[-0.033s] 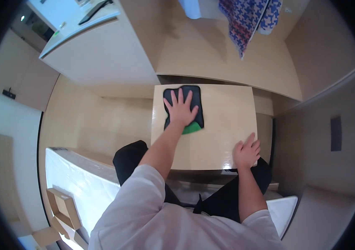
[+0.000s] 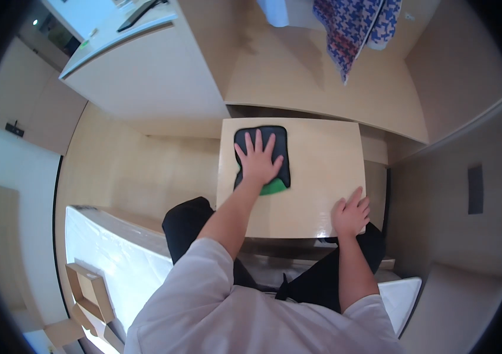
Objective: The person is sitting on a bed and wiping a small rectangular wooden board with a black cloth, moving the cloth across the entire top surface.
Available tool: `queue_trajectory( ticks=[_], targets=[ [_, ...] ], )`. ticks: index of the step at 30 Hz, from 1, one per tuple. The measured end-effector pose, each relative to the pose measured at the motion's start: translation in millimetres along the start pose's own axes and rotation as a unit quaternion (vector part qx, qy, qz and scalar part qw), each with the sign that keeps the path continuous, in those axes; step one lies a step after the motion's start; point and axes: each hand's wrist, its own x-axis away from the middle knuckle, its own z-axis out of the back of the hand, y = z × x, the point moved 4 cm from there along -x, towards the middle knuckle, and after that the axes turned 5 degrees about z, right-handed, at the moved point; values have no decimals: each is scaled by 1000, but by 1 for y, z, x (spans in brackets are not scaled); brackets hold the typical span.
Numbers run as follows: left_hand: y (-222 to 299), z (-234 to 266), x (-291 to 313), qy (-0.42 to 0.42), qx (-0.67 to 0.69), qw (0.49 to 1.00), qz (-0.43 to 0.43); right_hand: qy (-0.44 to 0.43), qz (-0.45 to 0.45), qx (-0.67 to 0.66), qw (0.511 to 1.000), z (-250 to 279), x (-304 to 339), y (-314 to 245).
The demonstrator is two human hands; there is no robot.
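My left hand (image 2: 259, 163) lies flat with fingers spread on a dark grey cloth (image 2: 280, 147) with a black edge. A green part (image 2: 274, 186) of the cloth shows at its near side. The cloth lies on the far left part of a small, light wooden tabletop (image 2: 322, 165). At the near right corner of that top rests my right hand (image 2: 350, 216), fingers apart, touching the edge and holding nothing. The palm of the left hand hides the middle of the cloth.
Beyond the tabletop is a wooden wardrobe base (image 2: 298, 88) with patterned clothing (image 2: 345, 35) hanging above it. A pale cabinet (image 2: 139, 76) stands at the far left. On the left, a wrapped mattress (image 2: 121, 248) has an open cardboard box (image 2: 90, 289) on it. My knees flank the table's near side.
My left hand and the cloth have slid slightly toward me across the tabletop. The right hand stays at its corner. The whole view has shifted a little.
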Motion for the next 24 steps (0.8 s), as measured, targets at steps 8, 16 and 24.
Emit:
queue_trajectory(
  ticks=[8,16,24],
  targets=[
    [-28,22,203,-7,34,999,8,-72,-40,-17,996,16,-2,-10],
    [-37,21,159,-8,8,997,77,-10,-25,8,1000,-9,-5,6],
    [-71,13,-7,15,-22,991,130,9,-9,18,1000,-2,-1,-2]
  ],
)
